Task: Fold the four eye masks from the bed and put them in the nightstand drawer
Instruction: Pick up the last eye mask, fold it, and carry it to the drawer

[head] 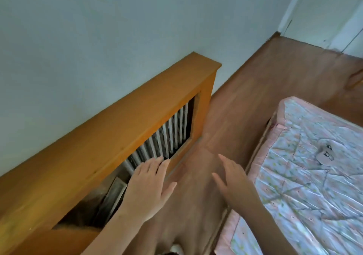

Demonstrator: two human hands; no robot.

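A bed point(306, 192) with a pale patterned quilt and pink border fills the right side. On the quilt, toward the far right, lies a small grey eye mask point(325, 154) with a dark printed design; other masks are not visible. My left hand point(149, 188) is held out flat with fingers apart, in front of the radiator cover, holding nothing. My right hand point(233, 182) is also open and empty, hovering over the floor just left of the bed's edge. No nightstand or drawer is in view.
A long wooden radiator cover point(110, 129) with white slats runs along the pale wall on the left. A strip of brown wooden floor point(245, 89) lies between it and the bed. A white door point(322, 13) stands at the far right corner.
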